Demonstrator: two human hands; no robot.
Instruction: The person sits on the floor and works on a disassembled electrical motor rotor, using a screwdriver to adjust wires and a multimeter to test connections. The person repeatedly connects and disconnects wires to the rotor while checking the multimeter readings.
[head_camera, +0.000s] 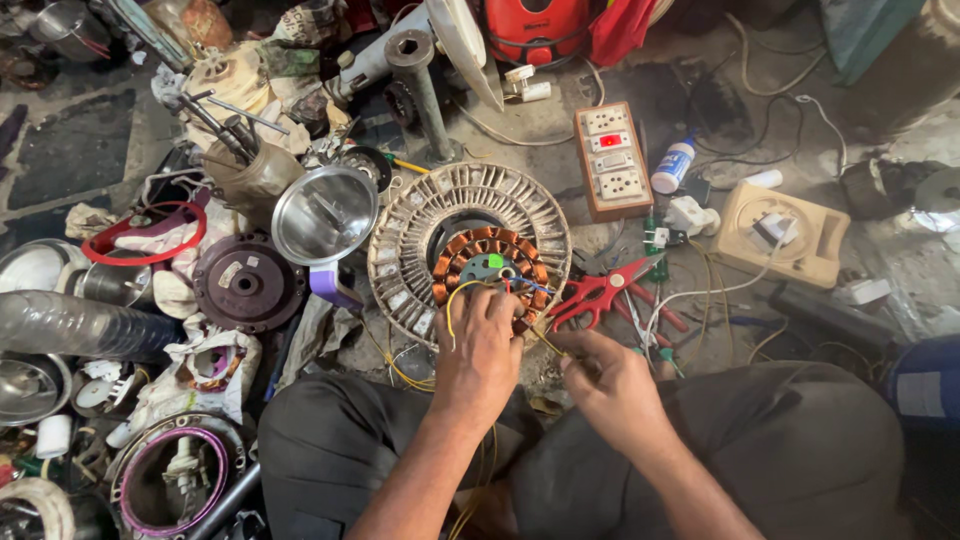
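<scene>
Head view: our left hand (478, 352) and right hand (605, 385) pinch the yellow wire (455, 300) at the copper-wound stator (488, 270); at 3 o'clock the red scissors (600, 290) could snag it.

one stator (490, 262), two hands (478, 350), one scissors (600, 292)

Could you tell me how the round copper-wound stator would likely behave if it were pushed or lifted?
The stator probably feels heavy, given its metal laminations and copper coils. Lying flat, it should slide rather than roll. Its thin wires, under the left hand, look floppy and snag-prone.
</scene>
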